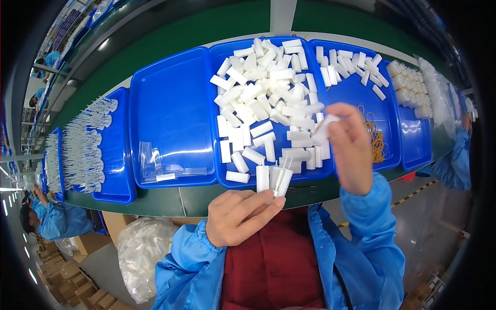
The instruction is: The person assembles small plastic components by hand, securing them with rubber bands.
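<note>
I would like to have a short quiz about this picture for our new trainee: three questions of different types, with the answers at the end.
1. True or false: the yellow-brown loops lie in the same blue tray as some white blocks.

2. Choose one. The left hand holds:
A) a cardboard box
B) white pieces
C) a clear plastic bag

3. In a few words: what is between the fingers of the right hand?

Key:
1. True.
2. B.
3. A small white thing; it is too blurred to tell its exact shape.
</note>
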`<action>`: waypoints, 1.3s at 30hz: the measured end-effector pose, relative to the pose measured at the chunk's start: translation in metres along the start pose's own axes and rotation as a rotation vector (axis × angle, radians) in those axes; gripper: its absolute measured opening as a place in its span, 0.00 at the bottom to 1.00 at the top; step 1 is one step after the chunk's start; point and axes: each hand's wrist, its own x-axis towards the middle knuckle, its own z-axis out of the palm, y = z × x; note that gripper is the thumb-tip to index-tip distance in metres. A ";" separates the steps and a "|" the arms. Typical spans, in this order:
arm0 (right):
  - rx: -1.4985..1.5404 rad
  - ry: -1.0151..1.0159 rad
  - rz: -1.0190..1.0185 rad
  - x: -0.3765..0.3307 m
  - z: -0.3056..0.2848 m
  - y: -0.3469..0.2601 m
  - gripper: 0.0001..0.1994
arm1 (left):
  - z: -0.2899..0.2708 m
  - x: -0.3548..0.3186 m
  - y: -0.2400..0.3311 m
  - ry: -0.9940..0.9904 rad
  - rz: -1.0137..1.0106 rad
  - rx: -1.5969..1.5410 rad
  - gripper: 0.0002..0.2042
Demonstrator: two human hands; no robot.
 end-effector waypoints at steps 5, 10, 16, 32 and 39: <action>0.060 -0.142 0.115 -0.005 0.030 0.018 0.11 | -0.009 -0.002 0.006 -0.032 0.002 0.009 0.18; -0.027 -0.195 0.159 -0.005 0.045 0.016 0.10 | -0.012 -0.009 0.005 -0.015 -0.022 0.015 0.18; -0.348 -0.359 -0.222 -0.004 0.042 0.027 0.07 | -0.013 -0.015 0.000 -0.016 -0.024 0.004 0.18; -0.452 -0.377 -0.393 -0.012 0.052 0.033 0.05 | -0.016 -0.012 -0.004 0.007 -0.012 0.141 0.17; -0.348 -0.284 -0.411 -0.031 0.057 0.047 0.07 | 0.003 -0.030 -0.015 0.242 -0.207 -0.009 0.23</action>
